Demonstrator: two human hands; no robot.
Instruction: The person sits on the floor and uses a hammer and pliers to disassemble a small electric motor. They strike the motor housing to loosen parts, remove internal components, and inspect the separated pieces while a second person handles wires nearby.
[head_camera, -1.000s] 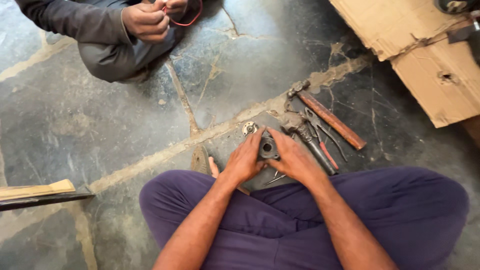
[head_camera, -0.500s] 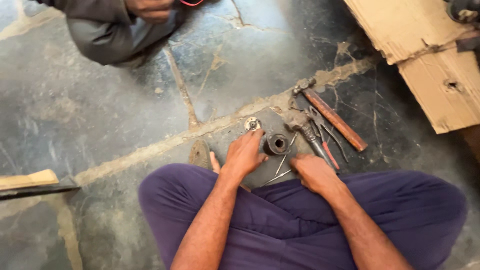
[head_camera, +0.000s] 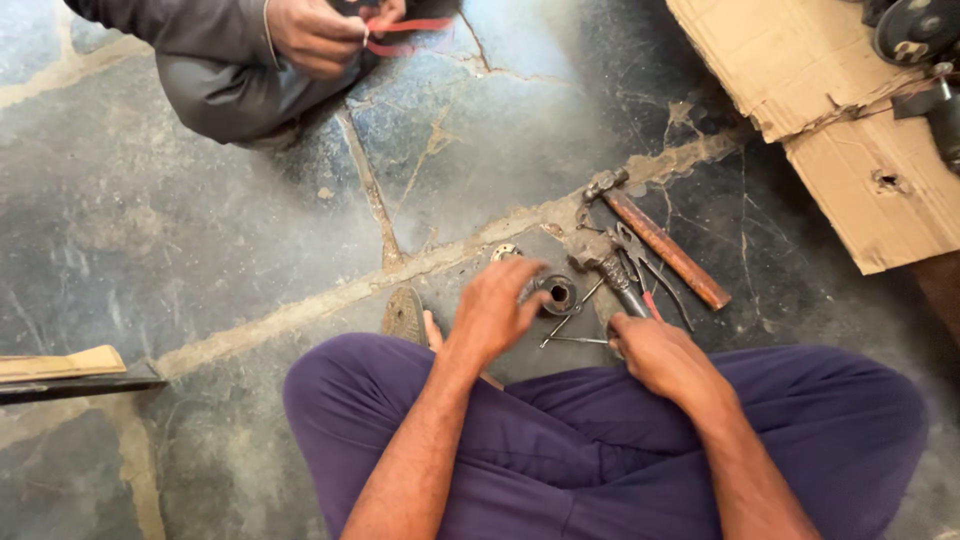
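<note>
I sit cross-legged in purple trousers on a stone floor. My left hand (head_camera: 495, 305) reaches forward, its fingertips on the rim of a small round metal part (head_camera: 558, 294) with a hole in its middle, which rests on the floor. My right hand (head_camera: 655, 355) lies lower right of it, fingers curled over the end of a dark hammer (head_camera: 605, 262) whose head points away from me. Pliers (head_camera: 645, 262) with red-tipped handles lie against that hammer. Thin metal rods (head_camera: 572, 322) lie between my hands.
A second hammer with a rusty wooden handle (head_camera: 665, 248) lies to the right. A small metal ring (head_camera: 505, 250) sits beyond my left hand. Another person crouches at top left, hands (head_camera: 315, 30) on a red wire (head_camera: 410, 24). Cardboard (head_camera: 830, 90) top right; wooden strip (head_camera: 60, 365) left.
Both hands were together on the round part a second ago. My right hand has drawn back to the hammer's handle, while my left stays at the part.
</note>
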